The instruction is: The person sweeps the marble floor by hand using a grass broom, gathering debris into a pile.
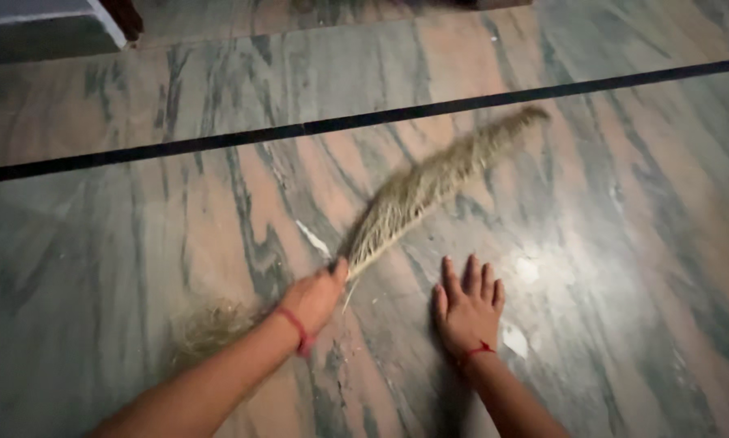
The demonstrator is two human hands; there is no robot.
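Below me spreads a polished marble floor (178, 243), streaked in grey-green and pinkish brown, with a thin black inlay line (340, 123) running across it from left to right. At the top left corner sits the pale base of some furniture or step (48, 28); I cannot tell which.

Across the middle lies a grass broom (429, 182), its feathery head angled up and to the right, its tip close to the black line and blurred. It is held low and almost flat, so that the long bristles lie along the stone rather than poking at it.

My left hand (316, 296) has its grip closed around the broom's narrow neck, thumb on top, a red thread at the wrist. Behind that wrist a loose tuft of dry fibres (210, 328) rests on the floor.

My right hand (467, 307) holds nothing: it lies palm down, fingers spread on the marble, seemingly propping me up close to the floor.

Small white scraps (316, 240) lie near the broom.
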